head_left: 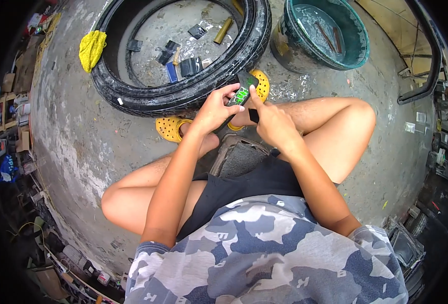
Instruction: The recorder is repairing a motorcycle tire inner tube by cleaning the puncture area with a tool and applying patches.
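In front of my shins, my left hand [216,109] grips a dark, flat, curved strip with bright green markings [240,96], thumb and fingers on its edges. My right hand [275,124] is closed, with its index finger stretched along the strip's right edge. A small black, block-like end [254,115] sticks out from under the right hand's curled fingers; the rest of it is hidden. Just beyond the hands lies a wet black tire [183,96] on its side. Several dark rubber pieces [188,67] lie on the floor within its ring.
A brass-coloured tube [223,31] and a blue block [171,72] also lie inside the tire. A yellow cloth [92,50] drapes over its left rim. At the far right stands a green bucket [284,50] of water with brown sticks. My feet wear yellow clogs [169,128].
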A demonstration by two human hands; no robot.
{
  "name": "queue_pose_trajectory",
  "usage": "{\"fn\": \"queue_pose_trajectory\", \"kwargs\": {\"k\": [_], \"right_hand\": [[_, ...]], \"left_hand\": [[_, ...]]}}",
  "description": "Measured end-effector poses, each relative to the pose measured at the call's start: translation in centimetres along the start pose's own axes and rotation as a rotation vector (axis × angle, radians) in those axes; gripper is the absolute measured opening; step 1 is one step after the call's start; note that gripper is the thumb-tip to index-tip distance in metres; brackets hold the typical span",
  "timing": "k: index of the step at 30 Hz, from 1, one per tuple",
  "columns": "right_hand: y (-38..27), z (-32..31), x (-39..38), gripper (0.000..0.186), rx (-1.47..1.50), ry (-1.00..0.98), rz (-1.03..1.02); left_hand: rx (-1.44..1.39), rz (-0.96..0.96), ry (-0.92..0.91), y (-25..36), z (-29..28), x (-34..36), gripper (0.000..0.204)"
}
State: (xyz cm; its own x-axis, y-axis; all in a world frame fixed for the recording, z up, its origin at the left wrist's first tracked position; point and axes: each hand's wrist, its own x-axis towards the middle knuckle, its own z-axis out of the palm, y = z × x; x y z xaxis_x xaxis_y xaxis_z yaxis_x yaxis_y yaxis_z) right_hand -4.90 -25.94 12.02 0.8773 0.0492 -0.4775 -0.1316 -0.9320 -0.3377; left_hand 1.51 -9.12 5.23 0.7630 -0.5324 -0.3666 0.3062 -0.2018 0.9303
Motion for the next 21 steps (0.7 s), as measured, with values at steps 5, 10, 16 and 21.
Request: {"fn": "queue_pose_trajectory", "kwargs": {"k": [5, 10, 16, 21], "right_hand": [[-1.1, 1.9, -1.6, 0.094, -0.022, 0.064, -0.041], [-0.9, 1.6, 0.4, 0.087, -0.048, 0.124, 0.055], [2.6, -0.8, 4.1, 0.061, 0.266, 0.376, 0.226], [5.1, 1.4, 7.0, 0.04, 0.609, 0.506, 0.033]], "left_hand": [[0.012, 0.01, -0.011, -0.3, -0.1, -0.2, 0.07], [0.095, 0.099, 0.035, -0.6, -0.1, -0.6, 0.063], [0.424, 0.113, 0.235, -1.2, 0.3, -2.0, 0.043], [0.521, 0.074, 0.312, -2.6, 2.2, -1.9, 0.043]]}}
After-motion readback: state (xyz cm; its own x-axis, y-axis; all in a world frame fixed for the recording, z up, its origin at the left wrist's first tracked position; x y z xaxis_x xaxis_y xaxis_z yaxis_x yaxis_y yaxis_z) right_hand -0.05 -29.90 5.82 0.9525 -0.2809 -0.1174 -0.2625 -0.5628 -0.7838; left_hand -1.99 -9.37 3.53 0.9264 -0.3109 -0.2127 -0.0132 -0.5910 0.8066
